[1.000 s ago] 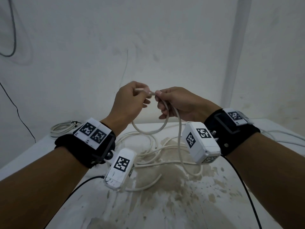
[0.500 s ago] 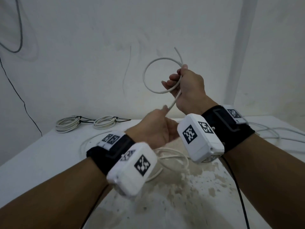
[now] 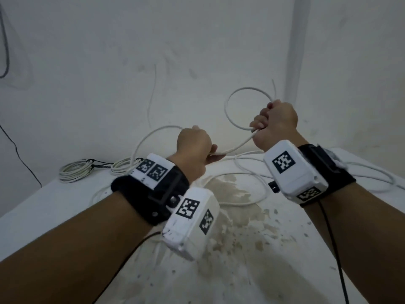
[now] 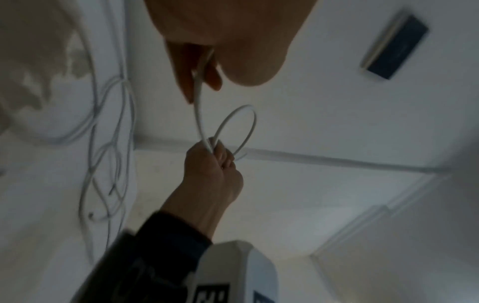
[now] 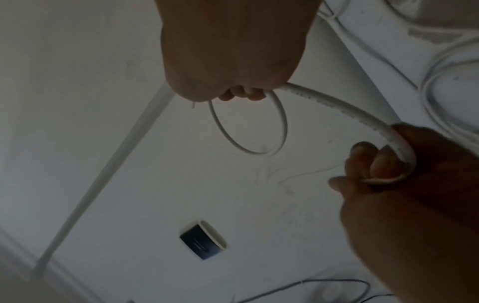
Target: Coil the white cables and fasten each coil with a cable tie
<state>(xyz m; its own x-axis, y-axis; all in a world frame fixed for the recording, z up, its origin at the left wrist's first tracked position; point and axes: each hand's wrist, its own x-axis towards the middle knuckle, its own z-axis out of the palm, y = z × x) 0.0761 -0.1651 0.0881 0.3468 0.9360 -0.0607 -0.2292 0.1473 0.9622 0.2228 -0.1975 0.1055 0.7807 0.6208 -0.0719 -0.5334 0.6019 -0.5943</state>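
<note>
Both hands up off the tabletop (image 3: 54,207), in front of the wall.

Right hand (image 3: 275,126): fist closed round the cable (image 3: 236,145), holding one finished loop (image 3: 247,88) that stands up above and left of the knuckles. Short free end pokes up past the fist. Right wrist view shows the same loop hanging from the curled fingers (image 5: 241,94).

Left hand (image 3: 194,148): lower and to the left of the right, well apart from it. Thumb and fingers pinch the cable; left wrist view shows it passing between the fingertips (image 4: 186,78). A short taut run of cable bridges the two hands.

Behind the left hand the cable arcs up and left, then drops to the tabletop, where the slack (image 3: 252,194) lies in loose curves under and between the wrists, over a stained patch (image 3: 230,207).

Two tied coils (image 3: 75,170) sit at the far left edge of the tabletop by the wall, just beside each other, well clear of both hands. More loose white cable (image 3: 372,178) lies far right.
</note>
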